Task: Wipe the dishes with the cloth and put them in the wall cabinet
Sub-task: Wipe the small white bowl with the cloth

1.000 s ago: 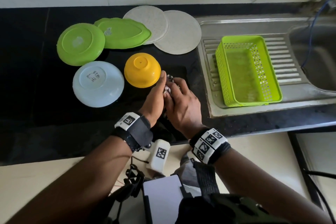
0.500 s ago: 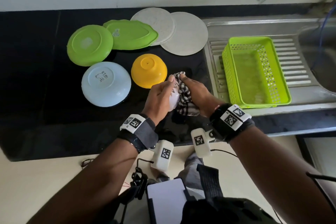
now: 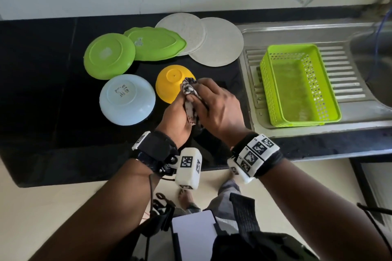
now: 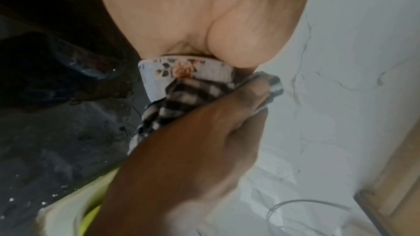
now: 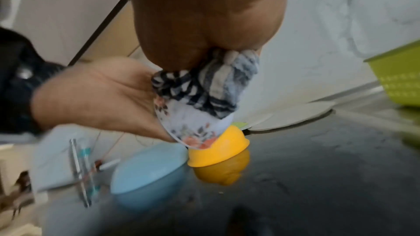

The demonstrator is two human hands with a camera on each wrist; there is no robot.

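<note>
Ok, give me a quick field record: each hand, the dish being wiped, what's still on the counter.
left hand: holds floral cup
right hand: grips checked cloth, pressed into the cup
counter: yellow bowl, blue bowl, two green dishes, two pale plates, all upside down
drainer: green basket
cabinet: out of view

A green perforated basket [image 3: 301, 85] sits on my steel drainboard [image 3: 350, 116], beside the black countertop [image 3: 42, 91].
</note>
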